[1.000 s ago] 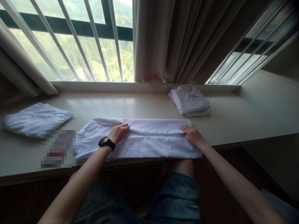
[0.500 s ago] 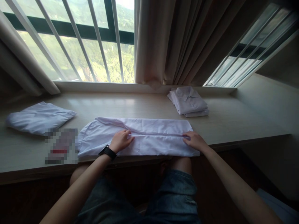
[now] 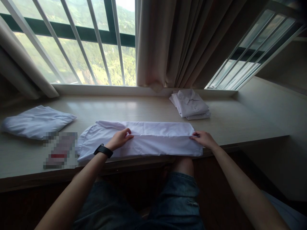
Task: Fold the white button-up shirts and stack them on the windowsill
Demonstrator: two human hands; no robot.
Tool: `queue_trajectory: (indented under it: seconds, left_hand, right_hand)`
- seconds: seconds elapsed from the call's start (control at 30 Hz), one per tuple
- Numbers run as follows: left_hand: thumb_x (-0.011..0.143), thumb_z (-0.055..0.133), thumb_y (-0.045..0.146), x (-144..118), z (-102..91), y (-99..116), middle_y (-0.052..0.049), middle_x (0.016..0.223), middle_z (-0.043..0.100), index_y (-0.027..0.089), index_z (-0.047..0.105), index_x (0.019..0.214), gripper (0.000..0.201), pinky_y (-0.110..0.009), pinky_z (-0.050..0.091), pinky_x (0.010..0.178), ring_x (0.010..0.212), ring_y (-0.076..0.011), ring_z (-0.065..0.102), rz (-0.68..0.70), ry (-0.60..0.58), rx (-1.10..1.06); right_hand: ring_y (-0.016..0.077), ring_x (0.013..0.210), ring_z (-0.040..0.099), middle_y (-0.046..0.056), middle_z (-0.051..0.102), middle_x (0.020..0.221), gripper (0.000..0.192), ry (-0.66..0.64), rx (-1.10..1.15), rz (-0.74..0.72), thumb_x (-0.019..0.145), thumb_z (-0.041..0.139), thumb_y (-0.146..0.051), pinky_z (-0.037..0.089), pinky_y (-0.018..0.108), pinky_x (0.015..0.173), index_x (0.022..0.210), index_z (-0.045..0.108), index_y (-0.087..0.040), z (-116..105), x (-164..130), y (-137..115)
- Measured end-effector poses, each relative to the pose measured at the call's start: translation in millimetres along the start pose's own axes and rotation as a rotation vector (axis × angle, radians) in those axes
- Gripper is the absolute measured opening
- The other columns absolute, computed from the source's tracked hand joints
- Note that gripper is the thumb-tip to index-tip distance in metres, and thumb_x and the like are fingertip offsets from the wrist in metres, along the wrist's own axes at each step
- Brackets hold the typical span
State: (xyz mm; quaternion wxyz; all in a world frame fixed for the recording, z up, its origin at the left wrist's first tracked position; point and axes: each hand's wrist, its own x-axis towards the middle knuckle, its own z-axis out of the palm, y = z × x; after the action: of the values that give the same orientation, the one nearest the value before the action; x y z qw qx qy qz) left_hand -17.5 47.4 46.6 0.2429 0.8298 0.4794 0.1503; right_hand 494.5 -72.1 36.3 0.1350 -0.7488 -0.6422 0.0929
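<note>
With both hands we are holding a white garment (image 3: 155, 146), which is lying folded into a long strip along the front edge of the pale surface (image 3: 115, 107). Our left hand (image 3: 119, 139) is pinching the cloth near the middle of its length, the thumb and index finger closing on a crease. Our right hand (image 3: 205, 139) is gripping the same crease at the strip's right end, its fingers (image 3: 195, 137) curling around the cloth. Between the two hands the crease is running nearly straight, while the left end of the garment is spreading out rounder and more wrinkled.

On our left wrist we are wearing a black watch (image 3: 103, 150). Farther left, a bundle of white cloth (image 3: 38, 122) is lying loosely folded, and a blurred-out item (image 3: 61, 150) is resting between it and the garment; we cannot tell what it is. Toward the back right, a stack of folded white clothes (image 3: 190, 103) is sitting with a collar showing on top, near the curtain (image 3: 153, 44). Below the surface, our denim shorts (image 3: 177, 198) are showing.
</note>
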Motion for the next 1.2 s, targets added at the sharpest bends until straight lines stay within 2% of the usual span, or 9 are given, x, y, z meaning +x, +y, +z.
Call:
queue_trajectory:
  seconds: [0.13, 0.3, 0.43, 0.57, 0.67, 0.83, 0.93, 1.07, 1.2]
  left_hand:
    - [0.091, 0.053, 0.044, 2, 3.0, -2, -0.006, 0.087, 0.069, 0.021, 0.064, 0.106, 0.03, -0.03, 0.046, 0.069, 0.078, -0.022, 0.064, -0.014, -0.035, 0.146]
    - [0.099, 0.041, 0.038, -35, 20.4, 16, -0.018, 0.131, 0.06, 0.019, 0.054, 0.138, 0.045, -0.044, 0.046, 0.095, 0.114, -0.0309, 0.06, -0.036, 0.231, 0.404]
    - [0.1, 0.038, 0.045, -66, 38.3, 25, -0.01, 0.157, 0.04, 0.035, 0.046, 0.148, 0.049, -0.065, 0.022, 0.114, 0.145, -0.0375, 0.03, 0.002, 0.23, 0.477]
    - [0.1, 0.037, 0.05, -75, 53.6, 19, -0.005, 0.162, 0.033, 0.04, 0.044, 0.149, 0.051, -0.072, 0.013, 0.113, 0.15, -0.0399, 0.021, -0.001, 0.129, 0.46]
    - [0.1, 0.037, 0.05, -66, 56.8, 15, -0.005, 0.163, 0.031, 0.041, 0.042, 0.15, 0.051, -0.072, 0.01, 0.114, 0.151, -0.0392, 0.018, -0.021, 0.119, 0.431]
    - [0.098, 0.039, 0.054, -38, 47.7, 16, -0.004, 0.162, 0.033, 0.04, 0.042, 0.15, 0.054, -0.071, 0.014, 0.114, 0.149, -0.0392, 0.023, -0.032, 0.077, 0.354]
    - [0.099, 0.037, 0.051, -32, 36.3, 12, -0.007, 0.161, 0.035, 0.036, 0.04, 0.152, 0.055, -0.065, 0.018, 0.116, 0.149, -0.0355, 0.027, -0.034, 0.164, 0.352]
    - [0.099, 0.037, 0.046, -45, 18.8, -14, -0.008, 0.161, 0.034, 0.034, 0.042, 0.151, 0.054, -0.066, 0.008, 0.118, 0.151, -0.035, 0.021, -0.101, 0.278, 0.469]
    - [0.1, 0.033, 0.048, -65, 4.6, -50, -0.006, 0.162, 0.033, 0.037, 0.041, 0.151, 0.053, -0.072, 0.005, 0.114, 0.151, -0.0372, 0.019, -0.205, 0.187, 0.498]
  right_hand:
    - [0.0248, 0.095, 0.067, 0.007, 0.074, 0.1, 0.029, 0.062, -0.129, -0.09, 0.082, 0.066, -0.043, 0.051, 0.035, 0.088, 0.099, 0.074, -0.021, 10, 7, -5]
    - [0.0323, 0.135, 0.046, 0.013, 0.058, 0.139, 0.042, 0.32, -0.263, -0.198, 0.093, 0.054, -0.036, 0.036, 0.049, 0.114, 0.129, 0.064, -0.019, 36, -10, -36]
    - [0.0349, 0.15, 0.023, 0.006, 0.033, 0.161, 0.049, 0.212, -0.323, -0.24, 0.101, 0.038, -0.039, 0.026, 0.062, 0.117, 0.148, 0.047, -0.027, 70, -20, -71]
    - [0.0355, 0.15, 0.022, 0.004, 0.03, 0.162, 0.052, 0.073, -0.345, -0.212, 0.103, 0.031, -0.043, 0.025, 0.068, 0.114, 0.153, 0.037, -0.032, 99, -10, -85]
    - [0.0351, 0.15, 0.022, 0.003, 0.031, 0.162, 0.053, 0.065, -0.369, -0.206, 0.102, 0.031, -0.044, 0.023, 0.07, 0.114, 0.154, 0.035, -0.034, 106, 7, -78]
    - [0.0345, 0.147, 0.029, 0.004, 0.038, 0.158, 0.052, 0.059, -0.343, -0.204, 0.102, 0.032, -0.046, 0.026, 0.069, 0.113, 0.152, 0.039, -0.033, 95, 35, -63]
    - [0.0354, 0.146, 0.031, 0.007, 0.041, 0.157, 0.054, 0.05, -0.318, -0.227, 0.1, 0.037, -0.047, 0.029, 0.066, 0.114, 0.151, 0.042, -0.03, 88, 41, -71]
    - [0.0353, 0.15, 0.022, 0.006, 0.031, 0.162, 0.056, 0.171, -0.292, -0.27, 0.1, 0.036, -0.04, 0.023, 0.065, 0.116, 0.155, 0.034, -0.029, 93, 32, -91]
    - [0.0345, 0.148, 0.028, 0.004, 0.034, 0.16, 0.054, 0.105, -0.299, -0.237, 0.102, 0.033, -0.044, 0.025, 0.067, 0.114, 0.154, 0.034, -0.033, 109, 24, -96]
